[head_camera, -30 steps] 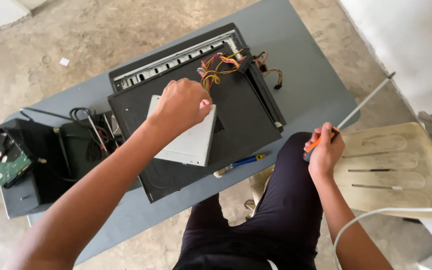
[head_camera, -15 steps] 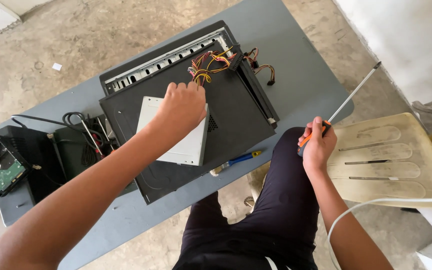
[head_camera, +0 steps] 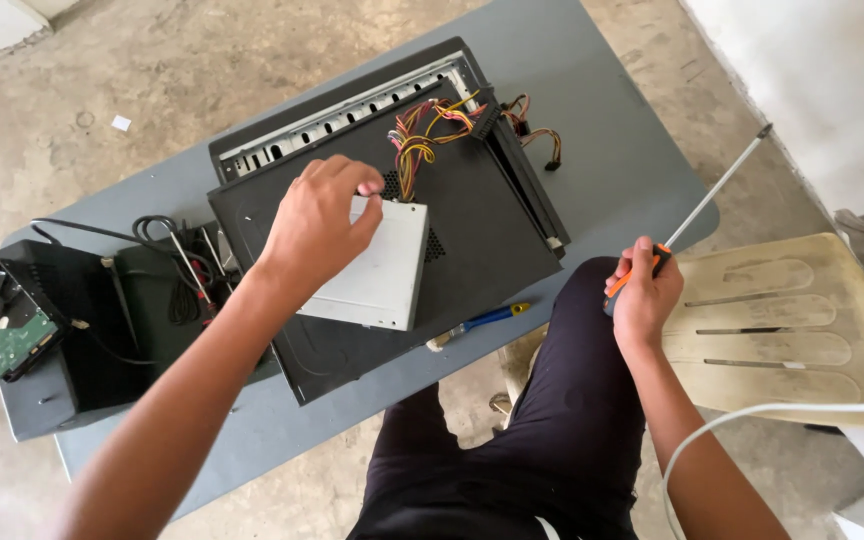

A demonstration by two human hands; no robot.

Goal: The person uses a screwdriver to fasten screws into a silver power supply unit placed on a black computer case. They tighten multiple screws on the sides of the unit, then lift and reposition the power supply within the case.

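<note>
My left hand [head_camera: 320, 228] grips the far edge of a grey metal power supply box [head_camera: 377, 275] that lies on the black side panel of a computer case [head_camera: 482, 235]. A bundle of yellow, red and black wires [head_camera: 422, 140] runs out of the box towards the case's rear. My right hand [head_camera: 642, 295] rests on my thigh and holds a long screwdriver [head_camera: 717, 190] by its orange and black handle, with the shaft pointing up and to the right.
The case sits on a grey table [head_camera: 612, 170]. A blue-handled tool [head_camera: 477, 322] lies at the table's near edge. At the left are a black box, a hard drive [head_camera: 2, 325] and black cables [head_camera: 167, 270]. A cream plastic chair [head_camera: 802, 320] stands at my right.
My left hand has shifted slightly on the power supply box. My right hand with the screwdriver has stayed on my thigh. The view has tilted a little.
</note>
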